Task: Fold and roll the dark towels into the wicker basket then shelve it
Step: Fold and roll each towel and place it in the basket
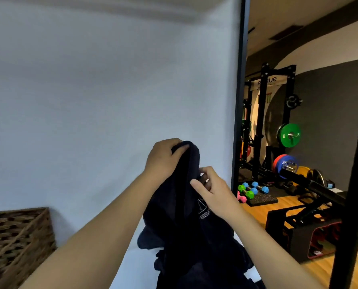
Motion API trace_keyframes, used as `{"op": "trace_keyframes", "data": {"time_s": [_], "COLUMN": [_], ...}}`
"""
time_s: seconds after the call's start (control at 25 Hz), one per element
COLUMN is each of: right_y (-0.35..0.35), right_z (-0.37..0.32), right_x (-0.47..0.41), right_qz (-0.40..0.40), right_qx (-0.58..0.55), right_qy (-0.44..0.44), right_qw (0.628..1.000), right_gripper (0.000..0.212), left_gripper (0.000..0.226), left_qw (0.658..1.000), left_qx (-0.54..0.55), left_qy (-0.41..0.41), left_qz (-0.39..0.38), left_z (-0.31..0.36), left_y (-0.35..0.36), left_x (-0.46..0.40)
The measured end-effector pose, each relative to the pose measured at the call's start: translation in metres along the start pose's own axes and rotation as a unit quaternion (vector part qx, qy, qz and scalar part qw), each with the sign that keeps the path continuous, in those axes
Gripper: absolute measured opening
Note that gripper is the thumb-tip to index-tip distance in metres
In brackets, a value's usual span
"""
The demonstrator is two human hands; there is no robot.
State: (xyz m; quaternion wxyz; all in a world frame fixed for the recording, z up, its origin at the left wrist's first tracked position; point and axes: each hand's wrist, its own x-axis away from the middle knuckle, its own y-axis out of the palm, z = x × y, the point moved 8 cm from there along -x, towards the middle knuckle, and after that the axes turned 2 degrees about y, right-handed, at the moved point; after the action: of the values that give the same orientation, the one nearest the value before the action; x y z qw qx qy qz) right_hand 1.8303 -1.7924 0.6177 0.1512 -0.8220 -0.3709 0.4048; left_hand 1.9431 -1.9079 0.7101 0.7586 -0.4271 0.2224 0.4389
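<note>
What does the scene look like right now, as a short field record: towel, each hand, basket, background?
towel: dark towel held up, hanging unfolded, pale logo showing
left hand: left hand grips the towel's top edge
right hand: right hand pinches the towel lower down, near the logo
basket: wicker basket at lower left, apart from the towel; contents not visible
background: white wall; squat rack and dumbbells at right
</note>
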Motion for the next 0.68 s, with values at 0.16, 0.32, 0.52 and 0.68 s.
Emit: {"op": "trace_keyframes", "data": {"time_s": [0.16, 0.32, 0.52, 0.68], "right_y": [-0.009, -0.038, -0.075, -0.087], "right_z": [-0.019, -0.059, -0.161, -0.205], "right_x": [-0.028, -0.079, -0.13, -0.139], "right_qz": [0.075, 0.154, 0.181, 0.203], "right_qx": [0.026, -0.289, -0.354, -0.322], "right_qy": [-0.01, 0.07, 0.016, 0.004], "right_qw": [0.997, 0.942, 0.918, 0.924], "right_gripper": [0.029, 0.031, 0.03, 0.031], "left_gripper": [0.026, 0.033, 0.03, 0.034], "left_qw": [0.998, 0.994, 0.982, 0.976], "left_qx": [-0.033, -0.051, -0.07, -0.093], "left_qy": [0.006, 0.001, 0.028, 0.041], "left_qz": [0.047, 0.092, 0.174, 0.194], "left_z": [0.019, 0.034, 0.075, 0.088], "left_y": [-0.059, -0.12, -0.202, -0.235], "left_x": [-0.034, -0.061, -0.09, -0.086]}}
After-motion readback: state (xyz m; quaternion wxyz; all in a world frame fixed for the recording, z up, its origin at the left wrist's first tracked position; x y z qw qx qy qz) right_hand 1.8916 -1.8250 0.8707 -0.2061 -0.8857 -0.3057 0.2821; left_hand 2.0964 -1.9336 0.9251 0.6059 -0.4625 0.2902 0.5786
